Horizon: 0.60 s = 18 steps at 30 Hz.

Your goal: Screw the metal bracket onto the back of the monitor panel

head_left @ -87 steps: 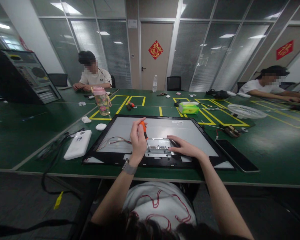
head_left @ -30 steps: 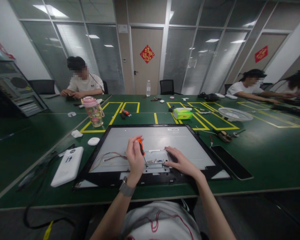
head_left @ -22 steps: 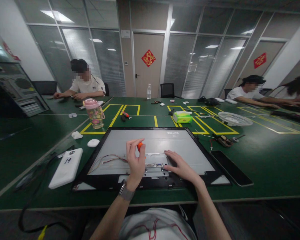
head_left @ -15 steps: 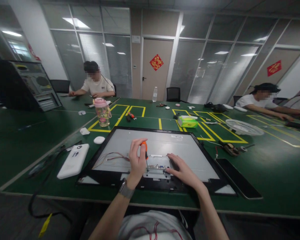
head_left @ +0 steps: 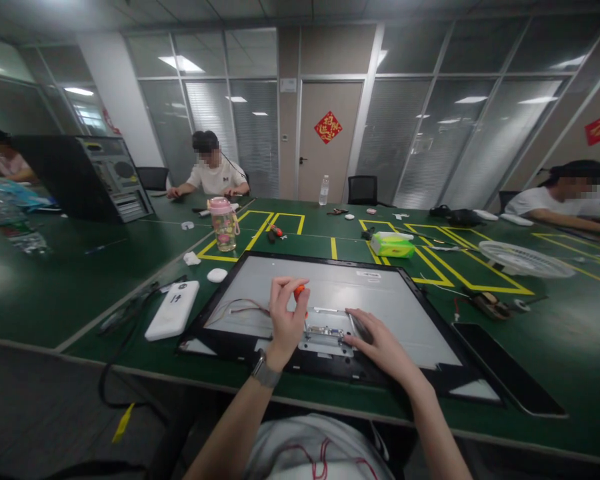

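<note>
My left hand (head_left: 286,319) is closed around the orange handle of a screwdriver (head_left: 300,291), held upright over the small metal bracket (head_left: 325,341) at the middle of the panel. Its tip is hidden behind my fingers. A row of ports (head_left: 326,330), one of them blue, shows on the bracket. My right hand (head_left: 380,337) rests at the bracket's right side, thumb and fingers spread and touching it. Beneath both hands lies a display panel (head_left: 405,293) with a grey metal back and black frame. Thin wires (head_left: 245,308) run across its left part.
On the left are a white power bank (head_left: 174,311) and a pink-lided bottle (head_left: 223,227). To the right lies a black phone-like slab (head_left: 507,368). Beyond the panel are a green tissue pack (head_left: 393,245), a white fan grille (head_left: 525,259) and a computer case (head_left: 80,177). Other people sit around the table.
The view has swung left, so everything sits farther right in the picture. My left fingers have shifted on the screwdriver handle. The right hand stays at the bracket.
</note>
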Each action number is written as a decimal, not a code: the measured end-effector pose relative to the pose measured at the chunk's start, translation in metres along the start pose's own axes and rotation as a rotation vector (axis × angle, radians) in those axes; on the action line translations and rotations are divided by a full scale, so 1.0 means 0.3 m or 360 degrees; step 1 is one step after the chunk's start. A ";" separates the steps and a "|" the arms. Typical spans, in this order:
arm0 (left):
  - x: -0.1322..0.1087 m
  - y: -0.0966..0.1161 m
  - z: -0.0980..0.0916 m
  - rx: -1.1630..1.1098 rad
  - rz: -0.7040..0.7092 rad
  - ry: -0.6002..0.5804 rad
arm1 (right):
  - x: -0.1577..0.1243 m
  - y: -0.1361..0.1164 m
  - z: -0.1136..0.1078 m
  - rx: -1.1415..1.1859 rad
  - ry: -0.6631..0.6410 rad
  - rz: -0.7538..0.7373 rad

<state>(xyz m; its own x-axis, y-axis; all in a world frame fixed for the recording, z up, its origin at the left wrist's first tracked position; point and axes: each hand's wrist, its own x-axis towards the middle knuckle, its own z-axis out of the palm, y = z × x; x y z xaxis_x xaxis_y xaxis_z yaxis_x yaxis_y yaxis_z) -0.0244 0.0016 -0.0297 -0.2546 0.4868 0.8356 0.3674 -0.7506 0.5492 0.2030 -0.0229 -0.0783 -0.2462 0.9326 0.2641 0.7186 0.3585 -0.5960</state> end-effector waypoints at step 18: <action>-0.001 0.012 0.010 -0.0249 -0.0260 -0.0073 | 0.010 0.013 0.002 -0.0024 -0.0004 0.0013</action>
<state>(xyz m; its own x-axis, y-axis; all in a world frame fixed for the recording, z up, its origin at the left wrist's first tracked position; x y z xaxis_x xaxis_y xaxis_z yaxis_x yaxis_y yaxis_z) -0.0203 0.0002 -0.0279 -0.2570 0.6247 0.7374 0.1805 -0.7185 0.6716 0.2047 -0.0188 -0.0802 -0.2418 0.9356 0.2572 0.7305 0.3500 -0.5864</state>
